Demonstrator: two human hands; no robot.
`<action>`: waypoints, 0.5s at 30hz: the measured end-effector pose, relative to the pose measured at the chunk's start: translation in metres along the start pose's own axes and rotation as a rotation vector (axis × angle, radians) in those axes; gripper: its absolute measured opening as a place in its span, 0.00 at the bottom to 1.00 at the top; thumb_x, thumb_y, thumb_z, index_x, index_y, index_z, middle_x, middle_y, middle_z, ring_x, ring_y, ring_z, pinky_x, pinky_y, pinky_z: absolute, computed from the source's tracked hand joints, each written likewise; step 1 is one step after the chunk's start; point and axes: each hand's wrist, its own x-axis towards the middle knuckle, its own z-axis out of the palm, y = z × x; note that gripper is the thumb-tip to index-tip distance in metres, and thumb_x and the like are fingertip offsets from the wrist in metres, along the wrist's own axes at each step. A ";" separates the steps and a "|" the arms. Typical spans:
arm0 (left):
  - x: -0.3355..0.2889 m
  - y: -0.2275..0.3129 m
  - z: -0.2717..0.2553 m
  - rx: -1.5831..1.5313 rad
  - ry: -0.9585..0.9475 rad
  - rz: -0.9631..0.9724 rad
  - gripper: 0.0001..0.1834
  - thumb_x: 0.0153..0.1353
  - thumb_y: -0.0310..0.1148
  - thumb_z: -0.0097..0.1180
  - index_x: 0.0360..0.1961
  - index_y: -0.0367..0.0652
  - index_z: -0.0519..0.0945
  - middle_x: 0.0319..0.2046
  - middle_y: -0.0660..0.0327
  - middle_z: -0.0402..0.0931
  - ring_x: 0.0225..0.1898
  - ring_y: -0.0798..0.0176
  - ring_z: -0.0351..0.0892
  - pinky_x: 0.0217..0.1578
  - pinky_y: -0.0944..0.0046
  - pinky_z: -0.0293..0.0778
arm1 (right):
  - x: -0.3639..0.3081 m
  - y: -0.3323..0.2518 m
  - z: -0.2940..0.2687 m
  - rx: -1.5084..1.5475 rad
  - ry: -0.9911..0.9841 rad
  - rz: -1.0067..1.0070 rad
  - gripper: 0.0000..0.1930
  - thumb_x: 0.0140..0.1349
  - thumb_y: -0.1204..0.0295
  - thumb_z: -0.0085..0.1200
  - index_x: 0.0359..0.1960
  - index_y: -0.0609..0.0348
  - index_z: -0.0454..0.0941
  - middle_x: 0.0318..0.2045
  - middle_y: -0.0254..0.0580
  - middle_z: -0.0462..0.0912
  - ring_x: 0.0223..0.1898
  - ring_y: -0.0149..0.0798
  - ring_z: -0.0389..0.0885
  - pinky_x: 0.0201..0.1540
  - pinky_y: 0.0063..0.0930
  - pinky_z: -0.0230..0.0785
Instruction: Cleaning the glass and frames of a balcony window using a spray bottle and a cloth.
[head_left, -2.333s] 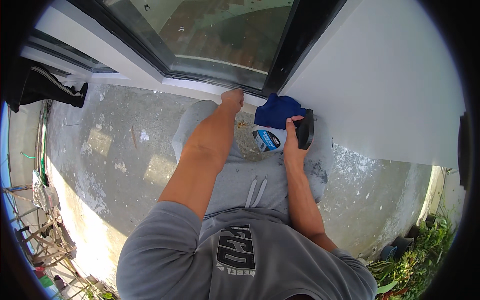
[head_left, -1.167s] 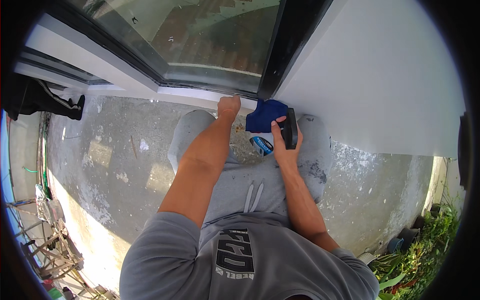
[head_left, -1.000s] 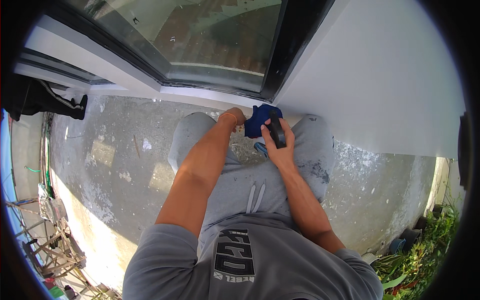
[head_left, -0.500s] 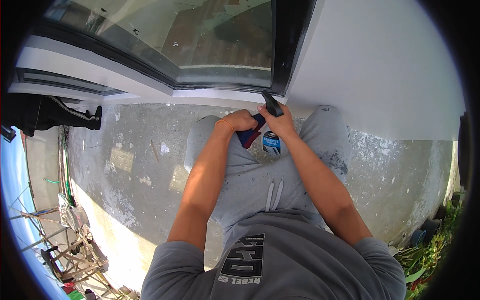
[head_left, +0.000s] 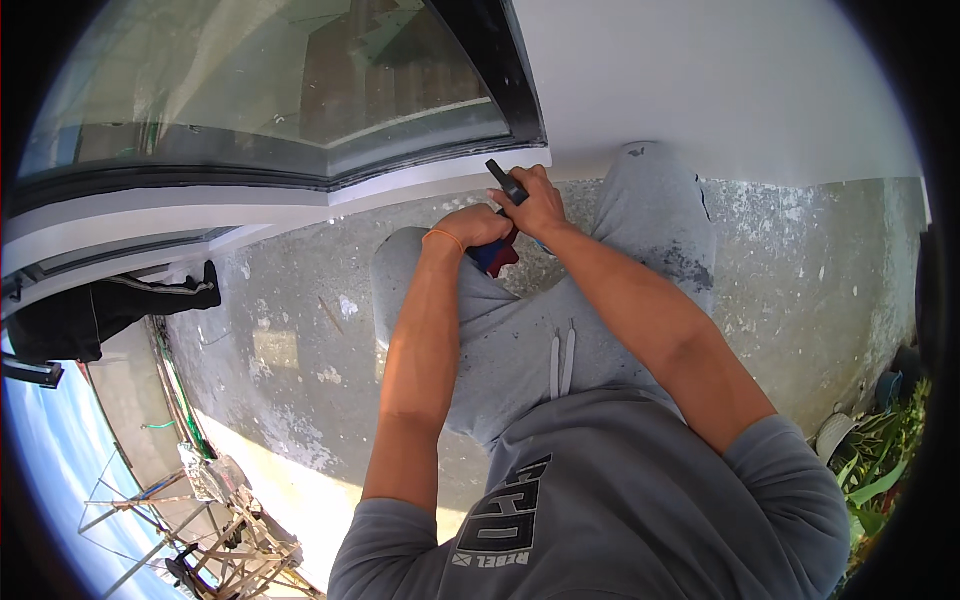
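My left hand [head_left: 478, 226], with an orange band at the wrist, is closed on a dark blue and red cloth [head_left: 497, 258] hanging below its fingers. Close against it, my right hand [head_left: 536, 206] grips a tool with a black handle [head_left: 507, 182]. The handle sticks out up and to the left past my fingers. The tool's other end is hidden by my hands and the cloth, so its kind does not show. Both hands are between my knees, just short of the window sill. Behind my right wrist, only a sliver of a blue-labelled container [head_left: 544, 247] shows.
A black-framed window [head_left: 330, 184] rises in front, with a white wall [head_left: 700, 90] to its right. Worn concrete floor [head_left: 290, 330] lies around me. At the left is a person's dark-trousered leg [head_left: 130, 305]. Wooden scaffolding [head_left: 230, 540] stands lower left; plants [head_left: 880, 480] grow lower right.
The view has turned and shifted. My hands have drawn closer together, and the black handle now points more to the left. The container, plainly seen before, is now mostly covered by my right hand and wrist.
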 end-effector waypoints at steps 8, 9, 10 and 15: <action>0.003 -0.004 -0.001 -0.035 -0.021 -0.066 0.24 0.51 0.48 0.55 0.35 0.36 0.87 0.37 0.46 0.85 0.40 0.49 0.83 0.42 0.57 0.74 | -0.007 0.006 0.005 -0.052 0.009 0.007 0.28 0.58 0.43 0.65 0.51 0.50 0.83 0.51 0.48 0.75 0.50 0.53 0.81 0.56 0.48 0.71; 0.006 -0.006 0.003 -0.015 0.005 -0.045 0.24 0.50 0.48 0.55 0.34 0.36 0.86 0.36 0.47 0.85 0.39 0.49 0.83 0.41 0.57 0.74 | -0.002 0.011 0.008 -0.038 0.038 0.000 0.28 0.58 0.43 0.64 0.52 0.49 0.82 0.51 0.47 0.75 0.51 0.52 0.80 0.56 0.49 0.69; 0.004 -0.003 0.001 -0.014 0.000 -0.048 0.24 0.50 0.48 0.55 0.34 0.36 0.86 0.36 0.47 0.85 0.39 0.49 0.83 0.41 0.57 0.74 | 0.000 0.011 0.006 -0.035 0.035 0.004 0.28 0.58 0.43 0.64 0.52 0.49 0.82 0.51 0.47 0.75 0.51 0.52 0.80 0.56 0.49 0.69; 0.010 -0.007 -0.001 -0.038 -0.042 -0.092 0.23 0.50 0.48 0.56 0.34 0.37 0.86 0.35 0.46 0.84 0.36 0.49 0.81 0.41 0.57 0.74 | 0.000 0.005 0.003 -0.007 0.062 0.073 0.30 0.59 0.42 0.63 0.49 0.55 0.82 0.49 0.48 0.75 0.50 0.54 0.81 0.54 0.49 0.72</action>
